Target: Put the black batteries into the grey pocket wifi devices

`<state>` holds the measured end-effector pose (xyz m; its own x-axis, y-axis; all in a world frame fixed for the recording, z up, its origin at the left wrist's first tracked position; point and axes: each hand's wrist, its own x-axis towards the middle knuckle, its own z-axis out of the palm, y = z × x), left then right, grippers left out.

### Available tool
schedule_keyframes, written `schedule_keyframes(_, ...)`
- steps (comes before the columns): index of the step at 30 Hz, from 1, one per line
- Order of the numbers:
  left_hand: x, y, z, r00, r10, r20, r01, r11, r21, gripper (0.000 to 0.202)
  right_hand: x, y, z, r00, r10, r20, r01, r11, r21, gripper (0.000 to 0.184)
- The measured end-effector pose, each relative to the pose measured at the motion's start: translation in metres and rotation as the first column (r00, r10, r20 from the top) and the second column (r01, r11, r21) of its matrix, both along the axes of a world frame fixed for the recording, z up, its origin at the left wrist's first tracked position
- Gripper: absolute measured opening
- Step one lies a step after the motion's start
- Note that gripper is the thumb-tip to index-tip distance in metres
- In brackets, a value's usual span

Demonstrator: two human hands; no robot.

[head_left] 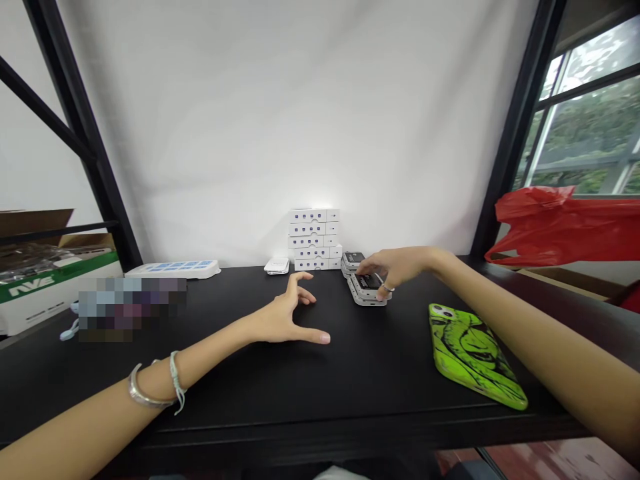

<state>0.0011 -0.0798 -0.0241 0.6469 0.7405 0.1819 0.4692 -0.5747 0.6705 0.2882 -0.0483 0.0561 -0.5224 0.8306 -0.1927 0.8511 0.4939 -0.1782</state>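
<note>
Flat grey devices [369, 291], black-topped, stacked; right hand [395, 269] grip on top one, hold unclear; left hand [283, 319] grip open, empty

"What can actually be read here?"

"Only one thing for sure: big white capitals, NVE as far as I can tell, on the green band [50, 284] of a cardboard box [53, 247] at the far left."

"And the stack of white boxes [313, 239]?"

"Each one has a row of small blue marks [307, 216] on its front, but they're too small to make out."

"The long white tray [173, 269]?"

"Blue patches along its top, nothing legible. The grey devices [369, 289] have dark top panels [369, 281], and any print there is too tiny to read too"
</note>
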Motion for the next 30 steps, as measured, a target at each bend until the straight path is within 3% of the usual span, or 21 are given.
schedule_keyframes(4, 0.001, 0.000, -0.001, 1.000, -0.009, 0.019, 0.009, 1.000, -0.002, 0.097, 0.011, 0.021, 0.008, 0.989, 0.040, -0.139, -0.045, 0.998, -0.035, 0.077)
schedule_keyframes(6, 0.001, -0.001, 0.000, 1.000, -0.009, 0.015, 0.009, 1.000, -0.003, 0.097, 0.015, 0.041, 0.007, 0.982, -0.023, -0.187, 0.038, 0.996, 0.076, 0.079)
schedule_keyframes(8, 0.001, -0.002, 0.001, 1.000, -0.007, 0.011, 0.007, 1.000, -0.006, 0.096, 0.017, 0.063, -0.001, 0.974, -0.106, -0.202, 0.145, 0.971, 0.189, 0.094)
schedule_keyframes(11, 0.001, -0.004, 0.001, 1.000, -0.004, 0.010, 0.004, 1.000, 0.001, 0.096, 0.016, 0.091, -0.017, 0.959, -0.169, -0.228, 0.194, 0.976, 0.094, 0.113)
schedule_keyframes(13, 0.001, -0.004, 0.002, 1.000, -0.001, 0.011, 0.001, 1.000, 0.006, 0.095, 0.015, 0.101, -0.025, 0.949, -0.199, -0.246, 0.206, 0.979, 0.003, 0.116)
schedule_keyframes(15, 0.001, -0.003, 0.001, 1.000, 0.003, 0.012, -0.003, 1.000, 0.005, 0.094, 0.016, 0.103, -0.028, 0.944, -0.203, -0.260, 0.212, 0.977, 0.005, 0.116)
schedule_keyframes(18, 0.001, -0.001, 0.000, 1.000, 0.013, 0.011, -0.013, 1.000, -0.001, 0.094, 0.015, 0.093, -0.024, 0.956, -0.160, -0.247, 0.196, 0.972, 0.128, 0.114)
schedule_keyframes(22, 0.001, 0.000, -0.001, 0.998, 0.049, 0.040, -0.049, 0.999, 0.000, 0.098, -0.001, 0.055, -0.011, 0.975, -0.034, -0.221, 0.094, 0.959, 0.268, 0.101)
schedule_keyframes(26, 0.001, 0.000, 0.000, 0.992, 0.070, 0.103, -0.075, 0.996, 0.047, 0.104, -0.040, 0.005, -0.011, 0.953, 0.216, -0.212, -0.154, 0.949, 0.274, 0.081)
schedule_keyframes(30, 0.001, -0.001, 0.001, 0.991, 0.036, 0.133, -0.044, 0.997, 0.063, 0.108, -0.075, -0.022, -0.024, 0.922, 0.338, -0.187, -0.310, 0.937, 0.164, 0.071)
